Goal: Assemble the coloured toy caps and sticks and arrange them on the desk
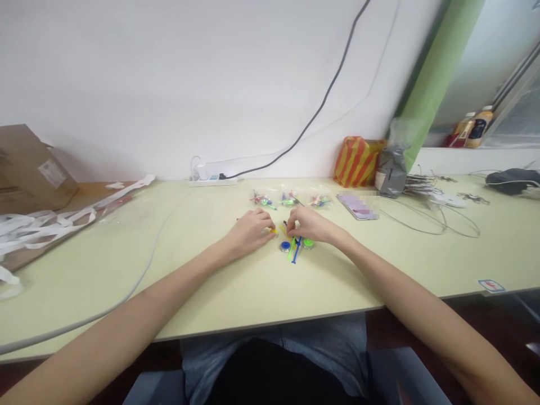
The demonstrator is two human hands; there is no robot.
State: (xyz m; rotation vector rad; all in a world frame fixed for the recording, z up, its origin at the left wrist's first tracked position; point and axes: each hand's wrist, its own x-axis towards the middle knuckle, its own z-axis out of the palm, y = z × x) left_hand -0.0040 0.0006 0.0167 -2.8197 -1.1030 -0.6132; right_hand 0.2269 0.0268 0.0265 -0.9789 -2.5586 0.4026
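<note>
My left hand [252, 230] rests on the table with its fingers curled, and a small yellow plastic piece [274, 230] shows at its fingertips. Facing it, my right hand [310, 224] is closed in a pinch over small dark and yellow parts; what exactly it grips is hidden by the fingers. Just below the hands lie a blue plastic stick [296, 251] and a green plastic stick [291, 248]. A round blue piece [286, 246] sits to their left, and a round green piece [308, 244] to their right, under my right hand.
Several clear bags of colourful plastic parts [289, 198] lie behind the hands. A phone [358, 206], a striped bag [355, 162] and a grey bag [391, 171] are to the right. At left are a cardboard box [31, 169], white strips [46, 228] and a cable [143, 275].
</note>
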